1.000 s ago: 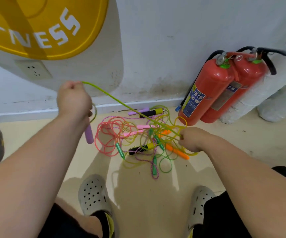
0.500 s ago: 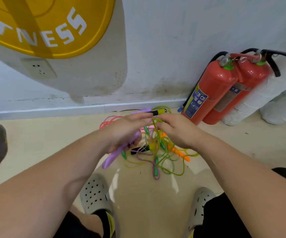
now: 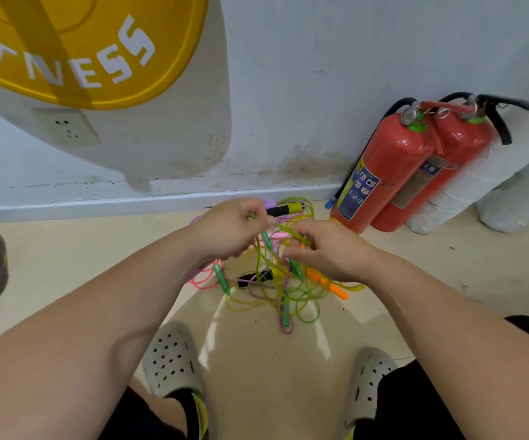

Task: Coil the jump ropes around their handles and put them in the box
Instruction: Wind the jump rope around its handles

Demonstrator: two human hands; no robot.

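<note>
On the floor (image 3: pixel 272 376) by the far wall, left grip (image 3: pixel 228 230) and right grip (image 3: pixel 329 252) are pinching a limp, light green rope (image 3: pixel 285 227) above the tangled pile (image 3: pixel 275 290); taking it near a handle is looking wisest

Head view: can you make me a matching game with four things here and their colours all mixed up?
Things:
1 sign
2 extinguisher
3 shoe
4 hose

Colours:
A black
B yellow
C grey
D red

Pairs: 1-B, 2-D, 3-C, 4-A
</note>
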